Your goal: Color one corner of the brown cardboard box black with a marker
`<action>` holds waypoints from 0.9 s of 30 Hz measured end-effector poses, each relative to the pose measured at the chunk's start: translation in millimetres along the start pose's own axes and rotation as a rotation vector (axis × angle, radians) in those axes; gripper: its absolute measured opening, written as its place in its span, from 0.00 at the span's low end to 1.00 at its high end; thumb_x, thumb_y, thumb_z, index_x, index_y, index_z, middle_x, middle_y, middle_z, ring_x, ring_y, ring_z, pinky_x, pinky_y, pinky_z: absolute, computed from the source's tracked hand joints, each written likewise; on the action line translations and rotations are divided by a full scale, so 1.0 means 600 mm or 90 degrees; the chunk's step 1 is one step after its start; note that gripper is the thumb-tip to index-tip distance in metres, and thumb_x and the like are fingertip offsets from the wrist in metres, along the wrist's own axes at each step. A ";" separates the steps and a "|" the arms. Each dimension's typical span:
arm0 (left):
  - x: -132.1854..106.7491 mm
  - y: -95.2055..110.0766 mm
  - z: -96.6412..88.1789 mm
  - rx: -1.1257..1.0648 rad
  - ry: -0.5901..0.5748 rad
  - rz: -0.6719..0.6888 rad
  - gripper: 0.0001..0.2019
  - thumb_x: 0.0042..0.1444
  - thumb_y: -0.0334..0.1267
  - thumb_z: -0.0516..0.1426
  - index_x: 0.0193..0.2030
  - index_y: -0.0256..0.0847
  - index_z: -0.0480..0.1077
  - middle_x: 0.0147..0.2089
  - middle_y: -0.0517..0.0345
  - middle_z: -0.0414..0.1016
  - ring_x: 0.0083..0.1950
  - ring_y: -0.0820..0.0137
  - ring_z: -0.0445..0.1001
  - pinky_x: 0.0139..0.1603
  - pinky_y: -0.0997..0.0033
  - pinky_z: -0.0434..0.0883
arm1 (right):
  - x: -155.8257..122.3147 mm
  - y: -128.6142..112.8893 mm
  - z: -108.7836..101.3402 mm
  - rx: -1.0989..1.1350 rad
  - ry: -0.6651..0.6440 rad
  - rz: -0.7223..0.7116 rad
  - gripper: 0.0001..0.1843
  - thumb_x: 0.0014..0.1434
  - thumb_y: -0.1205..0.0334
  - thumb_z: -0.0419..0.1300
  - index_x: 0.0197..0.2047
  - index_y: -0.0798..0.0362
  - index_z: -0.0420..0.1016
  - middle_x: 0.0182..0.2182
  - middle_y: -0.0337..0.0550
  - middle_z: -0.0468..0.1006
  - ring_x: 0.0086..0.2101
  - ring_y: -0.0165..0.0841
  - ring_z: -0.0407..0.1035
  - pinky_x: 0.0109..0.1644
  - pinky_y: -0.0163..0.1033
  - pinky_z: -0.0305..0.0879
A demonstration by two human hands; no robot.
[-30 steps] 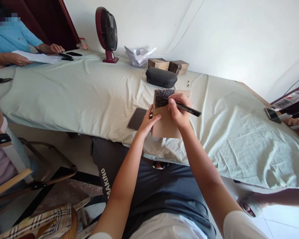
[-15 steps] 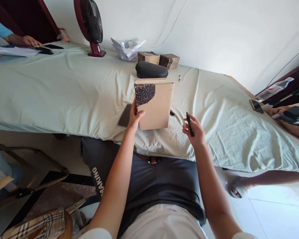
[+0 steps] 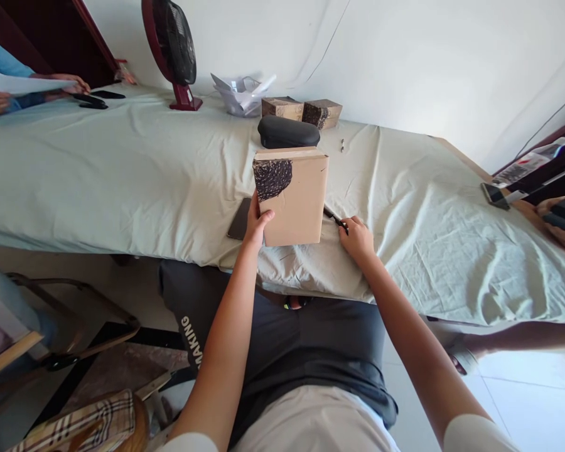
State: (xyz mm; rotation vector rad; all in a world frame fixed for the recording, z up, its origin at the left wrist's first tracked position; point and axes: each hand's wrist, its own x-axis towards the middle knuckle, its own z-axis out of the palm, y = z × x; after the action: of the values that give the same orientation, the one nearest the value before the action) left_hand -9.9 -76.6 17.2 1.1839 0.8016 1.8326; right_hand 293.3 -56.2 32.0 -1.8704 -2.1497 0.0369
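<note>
- Left hand [image 3: 257,223]: thumb on the front face, fingers behind the left side of a cardboard box [image 3: 294,207], gripping it.
- Right hand [image 3: 358,238]: fingers curled narrow around the near end of a black marker [image 3: 332,216]; the marker's far end reaches the box's right side.
- Box: near the middle of the surface's near edge, face tilted up, black scribble over its upper left corner. Contact with the cloth [image 3: 122,176] beneath: cannot tell.
- Dark flat device [image 3: 238,221]: left of the box, partly hidden by the left hand.
- Toward the surface's far edge: black case [image 3: 288,133], two small cartons [image 3: 282,110], clear basket [image 3: 241,97], fan [image 3: 172,47].
- Near the surface's right edge: phone [image 3: 495,196].
</note>
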 end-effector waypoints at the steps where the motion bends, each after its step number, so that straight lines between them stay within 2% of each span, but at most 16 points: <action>1: 0.000 0.000 0.000 -0.010 -0.001 0.004 0.45 0.46 0.62 0.70 0.70 0.52 0.70 0.59 0.50 0.81 0.70 0.48 0.74 0.75 0.48 0.69 | 0.003 0.000 0.001 -0.002 -0.001 0.001 0.20 0.72 0.61 0.53 0.59 0.53 0.81 0.55 0.55 0.81 0.51 0.49 0.77 0.49 0.48 0.72; 4: 0.001 0.001 0.001 -0.033 0.003 0.013 0.40 0.45 0.60 0.71 0.65 0.51 0.74 0.55 0.51 0.82 0.69 0.50 0.75 0.74 0.50 0.69 | 0.015 -0.002 0.004 -0.003 -0.009 -0.005 0.20 0.72 0.60 0.52 0.59 0.52 0.80 0.56 0.54 0.81 0.52 0.48 0.77 0.49 0.47 0.72; 7: 0.002 0.001 0.002 -0.044 0.012 0.014 0.36 0.45 0.59 0.72 0.60 0.49 0.76 0.53 0.51 0.83 0.67 0.51 0.76 0.73 0.52 0.70 | 0.035 -0.008 0.009 -0.012 -0.019 -0.028 0.21 0.73 0.61 0.52 0.61 0.53 0.79 0.57 0.55 0.80 0.56 0.50 0.74 0.54 0.48 0.71; 10: 0.001 0.001 0.002 -0.048 0.023 0.004 0.34 0.44 0.58 0.72 0.57 0.47 0.77 0.52 0.50 0.83 0.65 0.52 0.77 0.72 0.53 0.70 | 0.062 -0.021 0.020 -0.029 -0.022 -0.040 0.23 0.72 0.54 0.56 0.64 0.54 0.76 0.58 0.59 0.78 0.59 0.54 0.71 0.60 0.54 0.69; 12: 0.000 0.001 0.001 -0.049 0.027 0.000 0.34 0.44 0.57 0.72 0.57 0.46 0.77 0.52 0.50 0.83 0.65 0.52 0.78 0.71 0.53 0.71 | 0.078 -0.030 0.030 -0.028 -0.020 -0.032 0.22 0.72 0.50 0.56 0.61 0.54 0.76 0.57 0.60 0.77 0.58 0.55 0.70 0.60 0.55 0.69; 15: -0.003 -0.001 -0.003 -0.037 0.029 -0.009 0.33 0.45 0.58 0.71 0.57 0.46 0.76 0.54 0.50 0.82 0.64 0.52 0.78 0.68 0.53 0.74 | 0.097 -0.040 0.047 -0.016 -0.016 -0.015 0.19 0.74 0.54 0.51 0.57 0.55 0.76 0.55 0.61 0.77 0.55 0.53 0.72 0.60 0.55 0.68; 20: -0.003 -0.004 -0.011 -0.013 0.053 -0.030 0.33 0.46 0.59 0.69 0.58 0.48 0.76 0.59 0.51 0.81 0.66 0.52 0.78 0.70 0.53 0.73 | 0.110 -0.032 0.054 -0.016 -0.001 0.008 0.20 0.73 0.63 0.47 0.57 0.65 0.73 0.56 0.70 0.74 0.58 0.55 0.68 0.62 0.56 0.65; 23: -0.002 -0.006 -0.012 -0.015 0.073 -0.039 0.35 0.45 0.59 0.69 0.59 0.48 0.75 0.62 0.50 0.80 0.69 0.51 0.76 0.72 0.53 0.72 | 0.111 -0.021 0.049 -0.021 0.006 0.008 0.22 0.73 0.63 0.45 0.56 0.68 0.73 0.56 0.73 0.74 0.59 0.57 0.66 0.63 0.60 0.64; 27: -0.002 -0.006 -0.012 -0.003 0.076 -0.047 0.37 0.45 0.60 0.67 0.61 0.48 0.75 0.63 0.48 0.80 0.69 0.50 0.77 0.69 0.52 0.75 | 0.106 -0.015 0.049 -0.019 0.004 0.012 0.22 0.71 0.62 0.47 0.53 0.67 0.76 0.53 0.72 0.75 0.58 0.61 0.66 0.60 0.64 0.66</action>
State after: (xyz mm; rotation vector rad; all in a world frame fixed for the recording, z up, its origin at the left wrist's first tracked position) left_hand -15.5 -76.4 11.2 1.0359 0.8963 1.8558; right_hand 270.7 9.2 18.3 -1.9043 -2.1404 0.0029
